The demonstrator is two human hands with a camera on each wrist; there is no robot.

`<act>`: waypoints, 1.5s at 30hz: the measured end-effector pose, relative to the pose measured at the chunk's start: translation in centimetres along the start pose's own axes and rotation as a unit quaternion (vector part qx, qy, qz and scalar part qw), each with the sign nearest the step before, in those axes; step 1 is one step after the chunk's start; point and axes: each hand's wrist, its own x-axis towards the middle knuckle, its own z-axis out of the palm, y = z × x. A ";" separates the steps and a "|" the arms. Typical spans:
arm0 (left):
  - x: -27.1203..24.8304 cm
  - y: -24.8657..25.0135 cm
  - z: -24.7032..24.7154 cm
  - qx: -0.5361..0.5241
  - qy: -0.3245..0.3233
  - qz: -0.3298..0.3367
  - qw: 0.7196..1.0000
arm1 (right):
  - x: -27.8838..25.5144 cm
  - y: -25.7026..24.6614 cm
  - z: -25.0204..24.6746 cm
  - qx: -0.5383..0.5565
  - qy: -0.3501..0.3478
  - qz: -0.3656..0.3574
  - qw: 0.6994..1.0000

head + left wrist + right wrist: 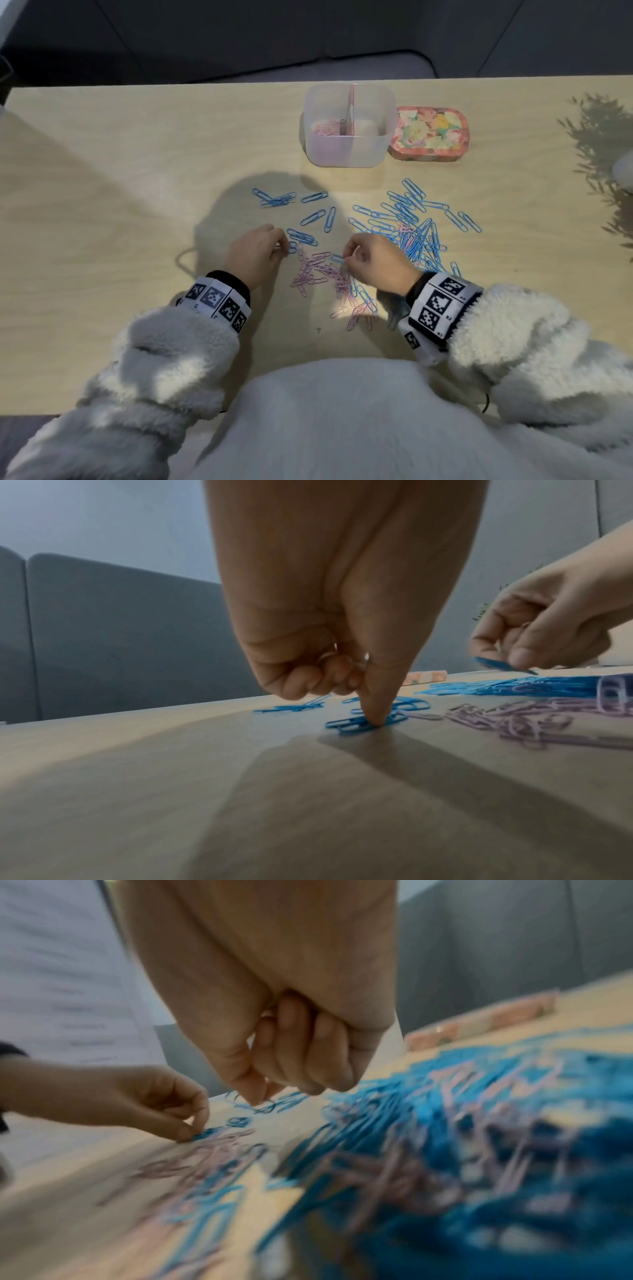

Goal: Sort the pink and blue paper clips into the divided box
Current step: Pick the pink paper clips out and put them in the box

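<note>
Clips (407, 222), pink and blue, scattered on table (137, 171) short of divided box (349, 150). Left hand (255, 251) curled, thumb pressing one blue clip (363, 723) flat. Right hand (376, 257) pinching another blue clip (496, 664), lifted — plain only from left wrist; right wrist blurred.

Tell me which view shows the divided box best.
The head view: the divided box stands whole at the table's far side, its divider and the pink clips in its left compartment visible. Neither wrist view shows the box; each catches only the floral tin beside it, blurred in the right wrist view.
</note>
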 end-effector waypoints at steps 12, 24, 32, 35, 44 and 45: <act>-1.4 1.8 0.0 0.056 -0.045 0.046 0.996 | 0.3 -0.8 0.7 -0.169 0.013 -0.104 0.980; -1.7 2.8 1.5 -0.044 -0.099 0.060 0.992 | -2.6 1.5 0.5 -0.172 0.015 -0.037 0.984; -1.6 3.8 2.3 -0.042 -0.103 0.067 0.992 | -3.2 3.1 -2.1 -0.144 0.082 -0.001 0.986; -1.9 3.6 2.2 -0.050 -0.093 0.062 0.992 | -4.8 3.0 -1.7 -0.151 -0.022 -0.062 0.986; -2.6 3.8 2.9 -0.054 -0.079 0.032 0.995 | -4.7 3.8 -0.1 -0.166 -0.037 -0.079 0.982; -2.4 3.9 2.9 -0.061 -0.080 0.028 0.995 | -4.3 3.7 -0.2 -0.163 -0.029 -0.070 0.984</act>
